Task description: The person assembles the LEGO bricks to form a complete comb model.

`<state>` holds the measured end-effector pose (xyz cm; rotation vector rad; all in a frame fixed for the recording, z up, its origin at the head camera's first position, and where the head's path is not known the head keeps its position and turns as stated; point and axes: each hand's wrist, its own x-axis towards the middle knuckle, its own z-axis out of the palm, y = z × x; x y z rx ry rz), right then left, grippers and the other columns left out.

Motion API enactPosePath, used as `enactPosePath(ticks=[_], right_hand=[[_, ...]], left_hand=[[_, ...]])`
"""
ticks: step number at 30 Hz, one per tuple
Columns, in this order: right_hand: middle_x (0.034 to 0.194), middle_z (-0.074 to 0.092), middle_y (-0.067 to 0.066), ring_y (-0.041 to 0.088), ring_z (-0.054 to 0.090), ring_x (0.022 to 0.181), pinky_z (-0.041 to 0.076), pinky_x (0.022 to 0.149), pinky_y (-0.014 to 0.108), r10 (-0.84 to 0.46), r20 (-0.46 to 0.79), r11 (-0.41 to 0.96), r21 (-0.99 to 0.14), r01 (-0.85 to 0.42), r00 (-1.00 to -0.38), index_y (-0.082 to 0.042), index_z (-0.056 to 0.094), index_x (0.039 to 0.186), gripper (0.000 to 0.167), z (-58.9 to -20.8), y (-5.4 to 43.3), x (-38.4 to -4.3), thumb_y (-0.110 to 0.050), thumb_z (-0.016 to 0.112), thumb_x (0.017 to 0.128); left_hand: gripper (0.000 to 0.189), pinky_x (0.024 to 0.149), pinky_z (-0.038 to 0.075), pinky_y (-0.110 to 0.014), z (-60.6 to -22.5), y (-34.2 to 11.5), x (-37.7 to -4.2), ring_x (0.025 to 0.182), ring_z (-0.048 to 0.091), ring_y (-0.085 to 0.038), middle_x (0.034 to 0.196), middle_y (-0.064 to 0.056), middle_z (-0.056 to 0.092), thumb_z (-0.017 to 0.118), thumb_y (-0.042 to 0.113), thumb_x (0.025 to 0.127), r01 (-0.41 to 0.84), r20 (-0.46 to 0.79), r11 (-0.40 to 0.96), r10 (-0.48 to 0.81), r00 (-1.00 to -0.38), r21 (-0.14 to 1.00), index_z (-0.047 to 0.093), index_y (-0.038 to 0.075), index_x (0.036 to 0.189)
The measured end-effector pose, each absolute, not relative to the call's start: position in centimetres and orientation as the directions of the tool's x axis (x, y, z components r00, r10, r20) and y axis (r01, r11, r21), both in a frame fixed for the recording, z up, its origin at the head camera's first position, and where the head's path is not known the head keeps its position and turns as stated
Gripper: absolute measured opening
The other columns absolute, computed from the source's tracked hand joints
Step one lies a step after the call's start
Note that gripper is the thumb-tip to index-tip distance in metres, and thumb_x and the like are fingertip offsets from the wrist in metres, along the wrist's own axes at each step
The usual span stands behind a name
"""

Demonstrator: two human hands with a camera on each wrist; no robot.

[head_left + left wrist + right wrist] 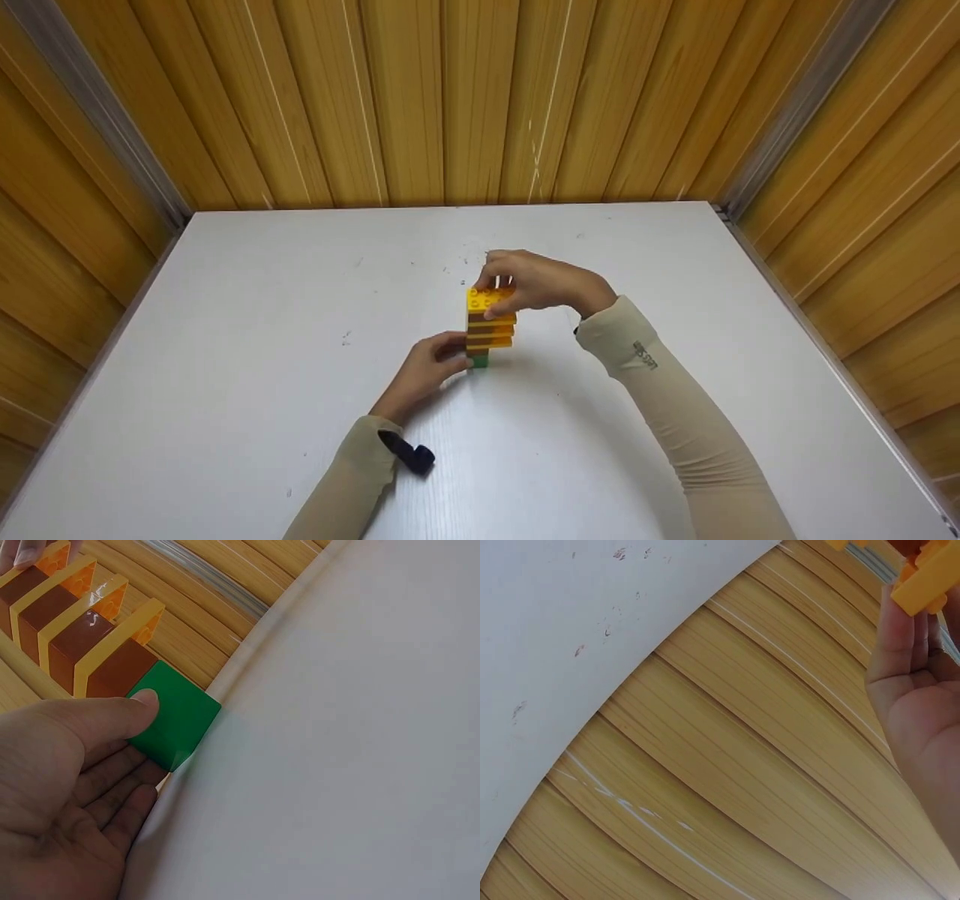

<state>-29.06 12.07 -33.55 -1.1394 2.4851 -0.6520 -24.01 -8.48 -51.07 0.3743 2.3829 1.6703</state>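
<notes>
A tower of building bricks stands on the white table, with a green block [176, 720] at its base. Above the green block, brown bricks [120, 666] alternate with longer yellow bricks [124, 630] that jut out to the right. My left hand [427, 367] grips the base, its thumb on the green block's face and its fingers behind. At the top, my right hand [536, 279] holds the uppermost yellow brick [477, 300], thumb on the near side and fingers on the far side. The right wrist view catches only a corner of the yellow bricks at the fingertips.
The white table [262, 315] surrounds the tower and carries small dark scuff marks. Wood-patterned panels [480, 105] rise behind it and on both sides. A black strap [409, 454] with a small round end is at the left wrist.
</notes>
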Motion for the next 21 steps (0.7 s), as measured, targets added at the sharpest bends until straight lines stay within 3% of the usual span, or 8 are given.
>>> enactPosePath(ticks=[21], right_hand=[[0.107, 0.06, 0.006, 0.021, 0.057, 0.097, 0.052, 0.087, 0.036, -0.781, -0.03, 0.538, -0.541, -0.647, -0.624, -0.007, 0.067, 0.115, 0.033, -34.54, 12.65, -28.88, -0.022, 0.073, 0.086]], left_hand=[[0.044, 0.107, 0.044, -0.036, -51.24, -8.6, -24.01, 0.12, 0.058, -0.021, 0.128, -0.006, 0.063, 0.069, 0.018, 0.088, 0.092, -0.002, 0.258, 0.342, -0.94, 0.962, 0.058, 0.011, 0.13]])
